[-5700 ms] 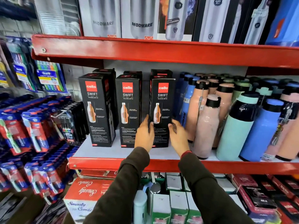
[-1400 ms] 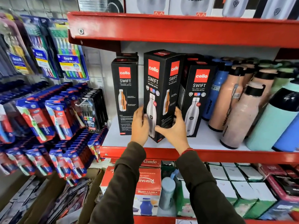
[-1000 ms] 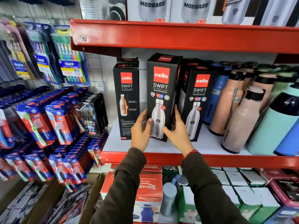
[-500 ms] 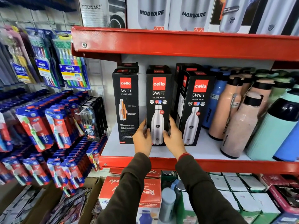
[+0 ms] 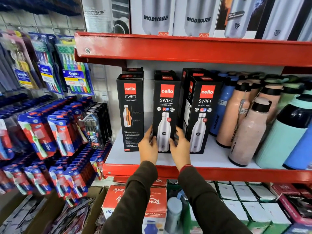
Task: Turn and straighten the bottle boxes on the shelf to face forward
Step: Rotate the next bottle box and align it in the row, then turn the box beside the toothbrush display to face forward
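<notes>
Three black Cello Swift bottle boxes stand in a row on the white shelf [image 5: 217, 157] with the red front lip. The left box [image 5: 130, 98] shows a panel with a small orange bottle and fine print. Both the middle box [image 5: 166, 100] and the right box [image 5: 205, 102] show the big silver bottle; the right one is turned slightly, so its left side shows too. More black boxes stand behind them. My left hand [image 5: 148, 146] and my right hand [image 5: 180, 147] clasp the lower sides of the middle box, which rests upright on the shelf.
Loose bottles in peach [image 5: 249, 132], mint [image 5: 283, 137] and blue crowd the shelf just right of the boxes. Modware boxes [image 5: 155, 16] fill the shelf above. Hanging toothbrush packs [image 5: 50, 132] cover the wall at the left. Cartons [image 5: 135, 200] lie below the shelf.
The middle box, held lifted and turned a second ago, now stands on the shelf with its silver-bottle face forward. Both hands stay at its sides.
</notes>
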Motion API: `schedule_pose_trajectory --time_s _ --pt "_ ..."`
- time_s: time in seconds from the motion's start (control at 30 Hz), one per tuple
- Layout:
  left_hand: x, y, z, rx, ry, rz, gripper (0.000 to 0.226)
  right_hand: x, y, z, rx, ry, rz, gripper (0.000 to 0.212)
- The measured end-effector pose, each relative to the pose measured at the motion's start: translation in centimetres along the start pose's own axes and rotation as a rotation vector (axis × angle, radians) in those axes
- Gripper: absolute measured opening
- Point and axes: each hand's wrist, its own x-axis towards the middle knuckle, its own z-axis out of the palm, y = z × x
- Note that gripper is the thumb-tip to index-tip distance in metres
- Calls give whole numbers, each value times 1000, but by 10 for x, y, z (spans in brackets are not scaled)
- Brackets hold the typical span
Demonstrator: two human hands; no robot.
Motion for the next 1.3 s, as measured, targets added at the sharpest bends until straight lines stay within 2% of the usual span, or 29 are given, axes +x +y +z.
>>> schedule_pose_trajectory --time_s 0.17,0.37,0.43,0.5,0.6,0.73,0.9,0.97,1.13,1.3 --pt "-4 2 -6 5 -15 33 53 -7 -2 -1 103 80 -46 50" --pt "-14 12 -26 -47 55 232 52 -22 -19 0 176 281 -244 38" --pt "-13 15 -35 4 157 325 48 -27 -31 7 203 241 -303 35" --pt "-9 18 -44 56 263 354 46 -32 -44 19 234 106 -333 38" --pt "-1 17 -60 76 342 311 51 -40 -58 40 257 -162 -287 46" --pt "12 8 -80 83 268 255 56 -46 -62 66 237 -366 -80 60" --pt "32 -9 -96 -18 46 98 46 -34 -62 87 229 -379 94 67" --pt "38 -15 -100 -35 36 59 42 -30 -60 91 238 -375 128 66" --pt "43 -22 -112 -244 -23 -66 38 -32 -55 100 160 -313 59 73" --pt "35 -18 -123 -394 46 -77 35 -32 -60 103 127 -213 -36 87"
